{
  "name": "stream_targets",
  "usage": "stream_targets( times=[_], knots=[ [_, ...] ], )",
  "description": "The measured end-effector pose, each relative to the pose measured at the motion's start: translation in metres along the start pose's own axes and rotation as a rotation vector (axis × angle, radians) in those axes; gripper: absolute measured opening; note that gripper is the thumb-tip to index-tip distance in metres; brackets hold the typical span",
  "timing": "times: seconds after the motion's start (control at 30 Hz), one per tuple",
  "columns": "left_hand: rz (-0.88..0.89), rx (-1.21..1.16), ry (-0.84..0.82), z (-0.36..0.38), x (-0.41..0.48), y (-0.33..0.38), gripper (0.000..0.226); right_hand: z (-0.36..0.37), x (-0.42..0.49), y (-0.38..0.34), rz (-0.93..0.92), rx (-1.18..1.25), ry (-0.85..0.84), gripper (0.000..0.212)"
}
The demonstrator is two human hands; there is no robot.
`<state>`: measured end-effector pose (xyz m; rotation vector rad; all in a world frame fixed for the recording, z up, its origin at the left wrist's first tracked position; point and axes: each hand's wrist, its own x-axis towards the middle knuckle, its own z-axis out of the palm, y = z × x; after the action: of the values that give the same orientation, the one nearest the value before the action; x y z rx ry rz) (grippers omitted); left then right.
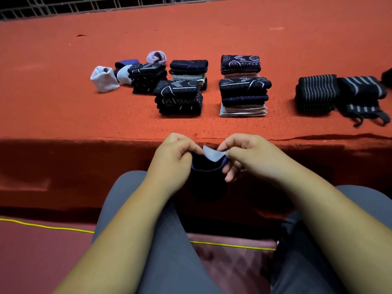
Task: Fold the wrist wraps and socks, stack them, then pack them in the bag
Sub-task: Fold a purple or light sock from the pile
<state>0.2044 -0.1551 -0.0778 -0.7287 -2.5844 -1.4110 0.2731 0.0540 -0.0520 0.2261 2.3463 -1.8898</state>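
Below the front edge of the orange table, my left hand (pixel 174 161) and my right hand (pixel 244 155) hold a dark navy sock (pixel 207 179) by its cuff. A pale blue tab (pixel 213 154) sticks up between my fingers. Several stacks of folded dark patterned socks (pixel 179 96) (pixel 244 95) stand on the table. Rolled pale socks (pixel 104 78) lie at the left. Black striped wrist wraps (pixel 316 93) lie folded at the right, one (pixel 362 98) with loose loops. No bag is in view.
The orange-covered table (pixel 63 102) stretches wide, its front edge just beyond my hands. My knees in grey trousers are below. A yellow cord (pixel 42 227) runs across the maroon floor. A metal grille (pixel 63 7) lies behind the table.
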Motion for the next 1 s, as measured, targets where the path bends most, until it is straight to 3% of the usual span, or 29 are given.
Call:
stream_targets(
  times=[0.13,0.3,0.43,0.6,0.73,0.9,1.0],
  knots=[
    [0.036,-0.008,-0.024,-0.005,-0.002,0.006,0.045,-0.002,0.0,0.0,-0.003,0.069,-0.023,0.033],
    [0.198,0.001,-0.197,-0.002,-0.008,0.011,0.069,-0.005,-0.002,0.0,-0.025,0.057,-0.019,0.037],
    [0.216,0.11,-0.261,0.003,-0.007,0.004,0.079,-0.005,-0.002,0.0,-0.009,0.074,-0.021,0.039],
    [0.185,0.476,-0.318,0.003,-0.007,0.001,0.058,-0.005,-0.001,0.001,-0.015,0.057,-0.036,0.038],
    [0.169,0.613,-0.31,0.003,-0.011,0.006,0.049,-0.004,-0.001,0.002,0.011,-0.007,-0.051,0.038],
    [0.148,0.237,-0.279,-0.002,-0.006,-0.002,0.061,-0.004,0.0,0.002,0.005,0.004,-0.024,0.032],
    [0.106,0.266,-0.29,-0.009,-0.004,-0.004,0.047,-0.007,0.001,0.004,-0.013,-0.006,0.039,0.029]
  ],
)
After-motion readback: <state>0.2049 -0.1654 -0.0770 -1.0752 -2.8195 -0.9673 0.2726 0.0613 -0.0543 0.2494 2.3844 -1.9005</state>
